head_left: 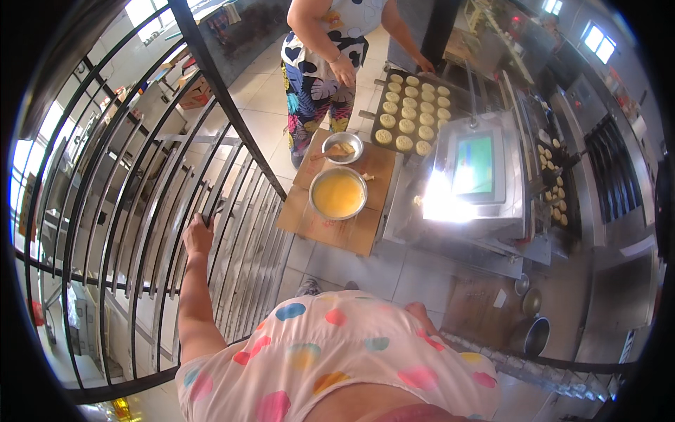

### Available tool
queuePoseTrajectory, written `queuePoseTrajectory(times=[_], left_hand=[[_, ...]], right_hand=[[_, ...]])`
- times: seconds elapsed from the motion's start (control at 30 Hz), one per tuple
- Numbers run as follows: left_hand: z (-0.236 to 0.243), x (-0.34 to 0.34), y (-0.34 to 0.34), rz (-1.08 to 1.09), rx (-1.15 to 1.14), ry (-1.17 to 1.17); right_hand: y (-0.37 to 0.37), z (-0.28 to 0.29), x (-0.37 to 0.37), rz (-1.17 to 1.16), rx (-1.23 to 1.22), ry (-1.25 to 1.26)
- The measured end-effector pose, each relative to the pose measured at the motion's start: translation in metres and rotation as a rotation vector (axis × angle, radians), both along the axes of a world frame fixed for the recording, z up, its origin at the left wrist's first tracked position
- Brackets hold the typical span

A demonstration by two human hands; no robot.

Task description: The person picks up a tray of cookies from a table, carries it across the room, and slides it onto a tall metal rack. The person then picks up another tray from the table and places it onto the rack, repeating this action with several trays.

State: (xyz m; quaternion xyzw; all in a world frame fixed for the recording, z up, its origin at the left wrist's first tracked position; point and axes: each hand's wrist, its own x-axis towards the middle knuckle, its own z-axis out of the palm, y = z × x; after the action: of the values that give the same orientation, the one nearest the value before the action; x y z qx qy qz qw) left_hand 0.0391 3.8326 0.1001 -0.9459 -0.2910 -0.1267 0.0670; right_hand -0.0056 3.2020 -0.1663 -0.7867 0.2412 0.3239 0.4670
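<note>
My left hand [199,238] grips a dark metal piece on a tall slatted rack [179,48] at my left. My right hand [416,313] is low beside my body, partly hidden by my dotted clothing, so its fingers are unclear. Ahead, a cardboard sheet [302,218] bears a bowl of yellow liquid [337,193] and a smaller metal bowl [342,146], which holds a brownish implement. A co-worker's hand [343,70] hangs above that small bowl; their other hand is at a dark tray [383,144] with rows of pale round pastries [408,112].
A steel machine [520,148] with a screen [474,163] stands at the right. Beyond it are another tray of pastries [559,204] and a steel cabinet [612,274]. Metal pots [536,335] sit low at the lower right. The co-worker [316,105] stands across from me on the tiled floor.
</note>
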Motion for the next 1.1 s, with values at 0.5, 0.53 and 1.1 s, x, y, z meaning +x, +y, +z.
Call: queuePoseTrajectory(times=[0.5,0.53,1.1], left_hand=[[-0.113,-0.023,-0.125,-1.035,-0.365,0.330],[-0.126,-0.023,-0.123,-1.025,-0.413,0.442],[-0.245,-0.056,-0.109,-1.247,-0.345,1.165]], right_hand=[[0.072,-0.016,-0.120,-0.584,0.291,0.051],[0.081,-0.019,-0.128,-0.564,0.236,0.025],[0.138,-0.155,-0.487,0.433,-0.666,-0.096]])
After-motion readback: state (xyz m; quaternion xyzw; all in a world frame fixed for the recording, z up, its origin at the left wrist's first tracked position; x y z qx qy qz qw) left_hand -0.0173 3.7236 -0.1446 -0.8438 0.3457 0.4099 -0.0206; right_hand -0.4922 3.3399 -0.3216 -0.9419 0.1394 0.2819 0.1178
